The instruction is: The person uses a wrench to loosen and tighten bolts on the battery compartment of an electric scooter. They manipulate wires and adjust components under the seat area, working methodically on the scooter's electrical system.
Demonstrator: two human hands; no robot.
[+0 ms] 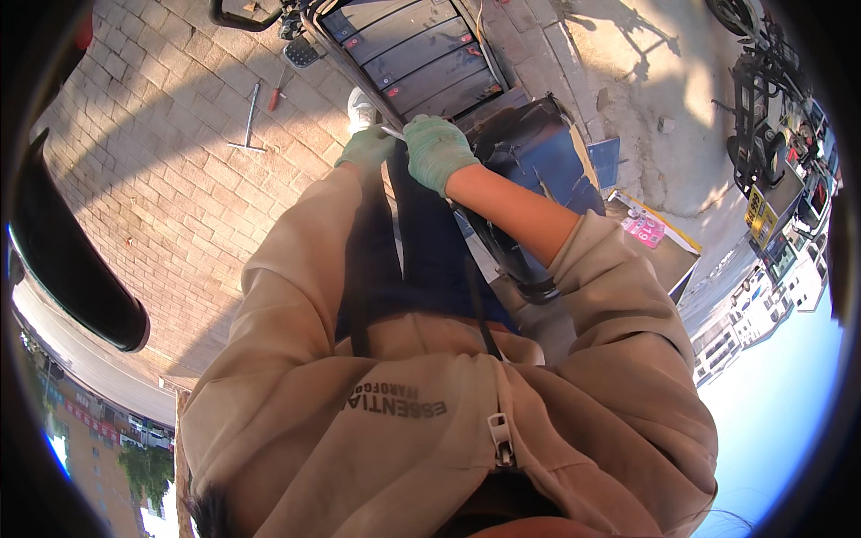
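Both my hands wear pale green gloves and are close together in front of my dark trousers, by the near end of an open metal frame (363, 76). Several dark grey battery blocks (421, 54) with red spots at their terminals sit side by side in that frame. My left hand (366, 148) is curled, its fingertips mostly hidden. My right hand (436, 152) is closed near the frame's near corner. A thin, light-coloured piece (392, 132) shows between the two hands; its kind I cannot make out. Just past my left hand a white shoe (360, 109) stands on the bricks.
A T-handle wrench (247, 130) and a red-handled screwdriver (275, 99) lie on the brick paving at the left. Close by on the right is a scuffed dark blue panel (538, 152). A black curved part (76, 260) juts in at far left. Parked motorbikes (758, 117) stand far right.
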